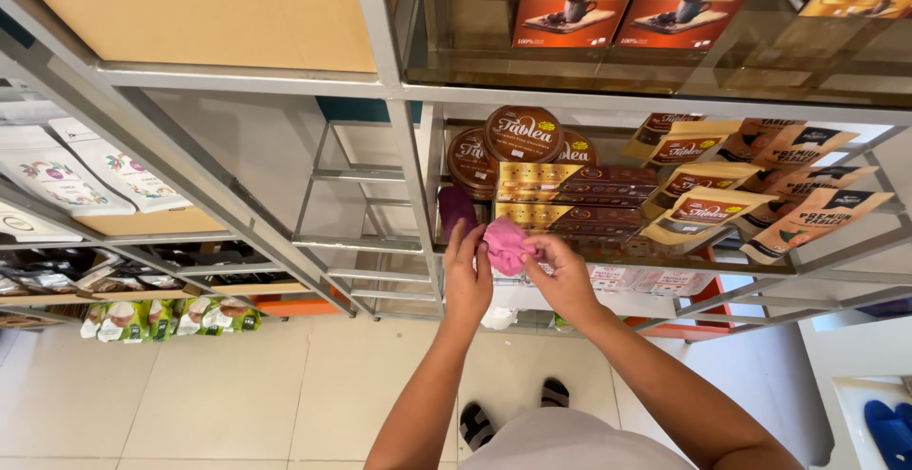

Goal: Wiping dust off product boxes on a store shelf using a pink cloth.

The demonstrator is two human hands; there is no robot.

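The person is holding a crumpled pink cloth (507, 245) at the front edge of a glass shelf on a grey metal rack (404, 161), seemingly in the middle of wiping or bunching it. The right hand (562, 275) is pinching the cloth between thumb and fingertips. The left hand (467, 275) is resting against the cloth's left side with its fingers curled; whether it is actually gripping cannot be told. Just behind the cloth, 2 flat brown-and-gold boxes (575, 199) are lying stacked. The cloth is covering the shelf edge beneath it, and a dark purple object (456, 209) beside the left fingers is too hidden to identify.
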